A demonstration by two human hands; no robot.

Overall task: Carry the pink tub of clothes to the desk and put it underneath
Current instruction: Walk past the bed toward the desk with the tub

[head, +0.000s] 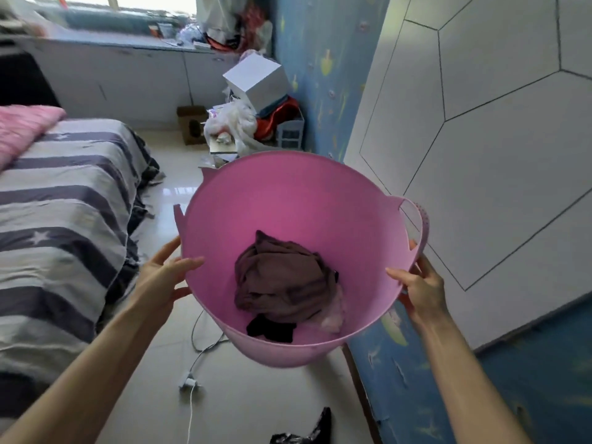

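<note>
Gripping round pink plastic tub (288,200) of crumpled brown clothes (282,280) aloft over tiled floor (166,200); my left hand (160,277) and right hand (423,286) clasp opposite rim edges, thumbs inside, fingers (166,251) outside wall.

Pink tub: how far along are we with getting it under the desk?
Done: the pink tub is off the floor, clothes lying in its bottom. In hand: the left hand and right hand grip opposite sides of its rim, carrying it between the striped bed and the blue wall. Left: no desk is in view, so reaching it and sliding the tub underneath remain.
</note>
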